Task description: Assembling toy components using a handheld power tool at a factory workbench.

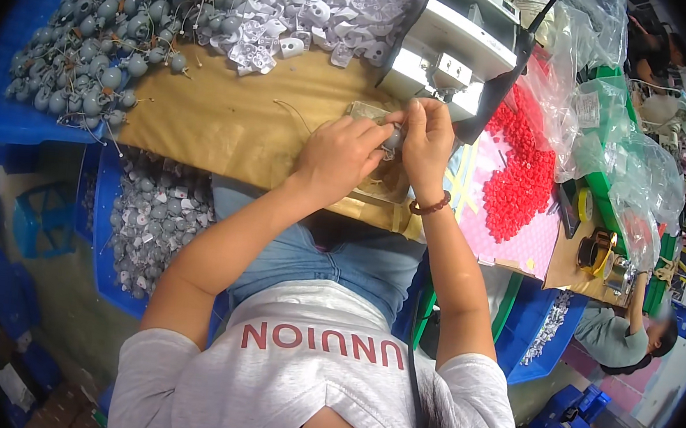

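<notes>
2 own hands, 1 mach., 1 red pile, prob. 1 grey pc held

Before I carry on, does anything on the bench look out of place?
One thin wire looks stray: it lies on the brown covering beside the left hand, apart from the heap of grey parts. I can't tell whether its nearer end is attached to anything.

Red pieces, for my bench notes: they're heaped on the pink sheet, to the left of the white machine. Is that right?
One thing is off: the head view shows the red pieces heaped on the pink sheet, to the right of the white machine, not the left.
</notes>
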A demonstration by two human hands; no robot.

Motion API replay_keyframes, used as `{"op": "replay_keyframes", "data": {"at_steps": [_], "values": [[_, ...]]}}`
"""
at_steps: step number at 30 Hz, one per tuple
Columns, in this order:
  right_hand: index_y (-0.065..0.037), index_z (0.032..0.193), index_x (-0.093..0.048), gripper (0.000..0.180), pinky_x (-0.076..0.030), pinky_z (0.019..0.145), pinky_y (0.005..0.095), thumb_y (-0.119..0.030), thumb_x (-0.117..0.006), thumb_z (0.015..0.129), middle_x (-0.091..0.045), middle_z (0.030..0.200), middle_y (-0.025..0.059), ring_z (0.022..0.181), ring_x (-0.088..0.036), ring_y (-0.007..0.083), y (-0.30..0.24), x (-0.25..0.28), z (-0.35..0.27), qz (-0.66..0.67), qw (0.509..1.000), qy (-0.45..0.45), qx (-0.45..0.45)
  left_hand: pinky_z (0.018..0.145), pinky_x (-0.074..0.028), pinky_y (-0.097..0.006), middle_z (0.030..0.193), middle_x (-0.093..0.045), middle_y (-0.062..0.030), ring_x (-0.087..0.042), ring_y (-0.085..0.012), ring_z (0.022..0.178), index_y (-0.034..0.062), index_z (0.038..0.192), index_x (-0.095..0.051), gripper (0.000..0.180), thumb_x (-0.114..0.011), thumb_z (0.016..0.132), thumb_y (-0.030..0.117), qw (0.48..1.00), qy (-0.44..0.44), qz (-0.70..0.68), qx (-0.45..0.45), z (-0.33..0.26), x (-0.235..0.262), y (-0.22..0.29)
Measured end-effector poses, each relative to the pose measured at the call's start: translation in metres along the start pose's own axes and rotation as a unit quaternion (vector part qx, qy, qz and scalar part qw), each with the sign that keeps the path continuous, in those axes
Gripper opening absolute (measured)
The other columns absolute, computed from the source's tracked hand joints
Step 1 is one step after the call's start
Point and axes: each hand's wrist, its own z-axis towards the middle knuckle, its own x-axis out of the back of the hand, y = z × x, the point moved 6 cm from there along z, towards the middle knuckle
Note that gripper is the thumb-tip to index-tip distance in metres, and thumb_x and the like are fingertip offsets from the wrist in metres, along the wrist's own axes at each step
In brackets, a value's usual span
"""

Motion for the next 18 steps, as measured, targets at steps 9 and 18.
{"op": "replay_keyframes", "data": {"at_steps": [9,18], "values": [[0.0,0.115,-0.051,0.021,-0.051,0.063,0.0234,-0.018,-0.053,0.104,-0.071,0.088,0.0123,0.074,-0.067,0.0126,0.008,-0.004,0.009,0.09,0.993,-0.037,-0.068,0.067,-0.052,-0.037,0.092,-0.062,-0.007,-0.062,-0.0269,0.075,0.0089,0.111,-0.066,0.034,-0.075,0.078,0.011,0.994,0.022,-0.103,0.025,-0.002,0.009,-0.011],[0.005,0.12,-0.058,0.03,-0.056,0.082,0.0298,-0.021,-0.054,0.104,-0.069,0.102,0.0168,0.088,-0.068,0.02,0.029,0.131,0.026,0.025,0.997,-0.02,-0.067,0.068,-0.048,-0.02,0.108,-0.067,-0.0024,-0.056,-0.004,0.072,0.0025,0.125,-0.061,0.043,-0.074,0.084,0.005,0.918,-0.033,-0.174,0.355,-0.129,0.215,-0.097]]}}
